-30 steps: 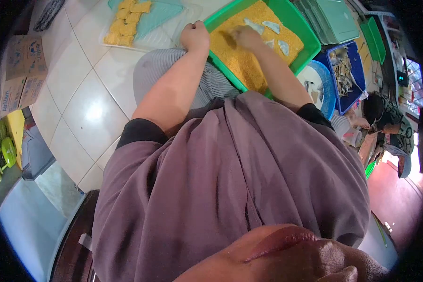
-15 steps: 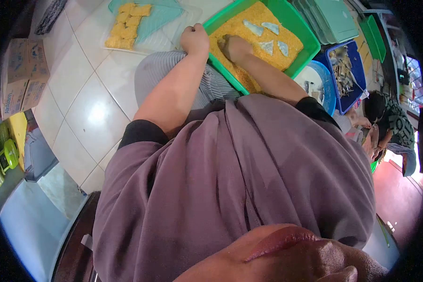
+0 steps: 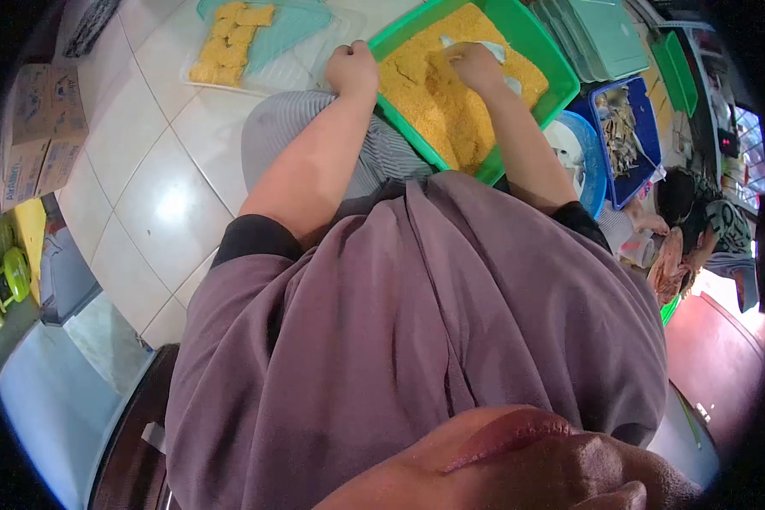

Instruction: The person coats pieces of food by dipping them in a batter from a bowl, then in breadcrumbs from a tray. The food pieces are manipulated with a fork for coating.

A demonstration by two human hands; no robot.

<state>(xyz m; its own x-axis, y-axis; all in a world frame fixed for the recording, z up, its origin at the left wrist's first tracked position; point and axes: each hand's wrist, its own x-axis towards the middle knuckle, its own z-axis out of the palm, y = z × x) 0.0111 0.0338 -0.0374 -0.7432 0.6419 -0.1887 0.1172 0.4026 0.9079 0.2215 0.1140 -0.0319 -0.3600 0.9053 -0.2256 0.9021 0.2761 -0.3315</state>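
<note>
My left hand is curled into a fist beside the left rim of the green tub, above my knee in grey striped cloth. Whatever its fingers enclose, if anything, is hidden. Inside the tub lies a bed of yellow-orange crumbs. My right hand is over the crumbs, fingers drawn together and pointing left; what they hold cannot be made out. Near those fingers shows a pale whitish piece, partly covered by the hand, and another pale piece shows at its right.
Crumb-coated pieces lie in a clear plastic container at the left. To the right stand a blue round basin, a blue crate and stacked greenish containers. Another person sits at far right; a cardboard box stands left.
My right hand has moved up and right, from the crumbs near the tub's left side to the pale pieces, covering some of them. My left hand has stayed in place.
</note>
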